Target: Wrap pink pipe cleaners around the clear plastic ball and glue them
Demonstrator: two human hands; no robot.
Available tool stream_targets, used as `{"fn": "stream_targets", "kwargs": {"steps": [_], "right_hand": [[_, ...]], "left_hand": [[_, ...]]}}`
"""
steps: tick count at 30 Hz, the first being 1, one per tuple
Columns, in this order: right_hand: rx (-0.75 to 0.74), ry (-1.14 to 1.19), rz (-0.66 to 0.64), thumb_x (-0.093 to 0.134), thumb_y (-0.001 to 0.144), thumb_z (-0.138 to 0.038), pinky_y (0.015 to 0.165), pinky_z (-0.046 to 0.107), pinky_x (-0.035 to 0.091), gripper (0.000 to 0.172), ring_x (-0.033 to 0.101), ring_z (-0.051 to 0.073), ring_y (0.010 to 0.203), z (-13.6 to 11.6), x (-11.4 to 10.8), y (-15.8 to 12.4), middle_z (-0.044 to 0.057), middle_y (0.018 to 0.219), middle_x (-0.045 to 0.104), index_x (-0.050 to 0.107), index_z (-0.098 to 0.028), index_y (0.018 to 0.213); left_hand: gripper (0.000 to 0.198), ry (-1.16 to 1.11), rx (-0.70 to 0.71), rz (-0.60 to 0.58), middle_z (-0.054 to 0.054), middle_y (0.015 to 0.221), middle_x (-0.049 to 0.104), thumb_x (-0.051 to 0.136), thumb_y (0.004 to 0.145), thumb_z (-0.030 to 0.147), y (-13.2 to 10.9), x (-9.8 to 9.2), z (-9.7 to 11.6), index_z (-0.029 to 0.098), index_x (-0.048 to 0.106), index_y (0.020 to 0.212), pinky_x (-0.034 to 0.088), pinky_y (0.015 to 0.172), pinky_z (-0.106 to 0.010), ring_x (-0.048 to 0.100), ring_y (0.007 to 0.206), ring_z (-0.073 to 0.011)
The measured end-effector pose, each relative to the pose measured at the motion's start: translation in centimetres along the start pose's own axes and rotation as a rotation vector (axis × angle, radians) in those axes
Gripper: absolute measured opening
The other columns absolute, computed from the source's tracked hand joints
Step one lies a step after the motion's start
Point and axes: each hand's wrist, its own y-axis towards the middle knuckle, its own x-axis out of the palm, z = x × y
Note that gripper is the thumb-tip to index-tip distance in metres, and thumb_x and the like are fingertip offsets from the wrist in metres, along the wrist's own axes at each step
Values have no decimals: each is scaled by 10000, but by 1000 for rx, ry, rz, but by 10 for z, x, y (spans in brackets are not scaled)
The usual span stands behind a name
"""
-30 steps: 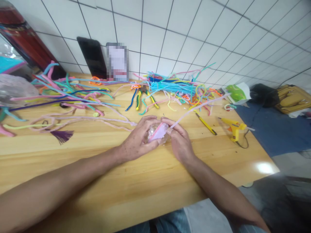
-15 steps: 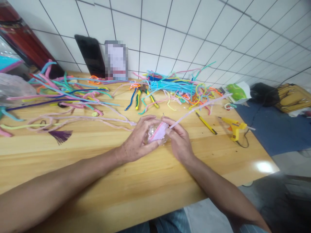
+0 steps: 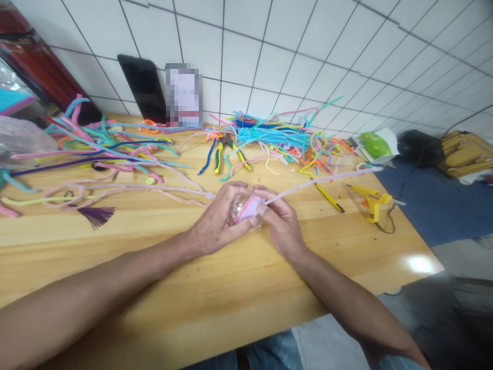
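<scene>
My left hand (image 3: pixel 219 221) is curled around a small clear ball (image 3: pixel 241 208) that has pink pipe cleaner wound on it. My right hand (image 3: pixel 280 221) presses against the ball from the right and pinches a long pale pink pipe cleaner (image 3: pixel 323 181), whose free end stretches right and away over the wooden table (image 3: pixel 154 288). Both hands rest just above the table's middle. Most of the ball is hidden by my fingers.
Heaps of coloured pipe cleaners (image 3: pixel 277 139) lie along the back. Yellow-handled pliers (image 3: pixel 227 154), a yellow utility knife (image 3: pixel 329 198), a yellow glue gun (image 3: pixel 372 200) and a purple tassel (image 3: pixel 96 213) lie around. Two phones (image 3: pixel 144 87) lean on the tiled wall.
The free end of the pale pink pipe cleaner has swung down and to the right. My right fingers have shifted slightly over the ball. My left hand stays put.
</scene>
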Motion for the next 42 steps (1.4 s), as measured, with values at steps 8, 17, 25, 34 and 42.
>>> {"fn": "stream_targets", "kwargs": {"steps": [8,17,25,34,42], "right_hand": [[68,91,36,801,840,-354,1155,489,515,188,669,295,1360,-2,0,2,17,1376,786,847,-337,1021],[69,101,51,830,804,-342,1042,437,548,111,695,259,1206,-2,3,1,21,1326,784,776,-301,892],[46,97,57,798,808,-347,1079,463,534,78,689,283,1243,-2,-2,3,31,1333,787,779,-288,855],[55,64,26,820,826,-395,1090,453,528,135,685,283,1238,1,-6,5,47,1354,774,778,-272,863],[49,24,60,829,820,-413,1000,393,564,178,692,254,1148,2,-2,4,45,1282,774,762,-274,906]], "left_hand": [[450,-8,3,-3,-119,1402,577,706,1009,338,0,-1,2,271,494,1400,524,1172,-502,583,1375,-287],[452,-32,7,-2,-124,1414,577,716,1021,360,0,-1,3,272,490,1402,531,1164,-491,576,1397,-287],[444,-21,19,14,-120,1404,584,702,1011,334,-2,0,-1,272,478,1390,528,1165,-501,577,1399,-292],[438,-28,-32,14,-122,1390,599,710,1009,333,-2,-2,-2,247,484,1373,541,1146,-468,603,1358,-281],[456,-20,26,16,-120,1396,578,718,1017,367,-2,1,-2,271,491,1400,527,1163,-484,583,1386,-285]]}}
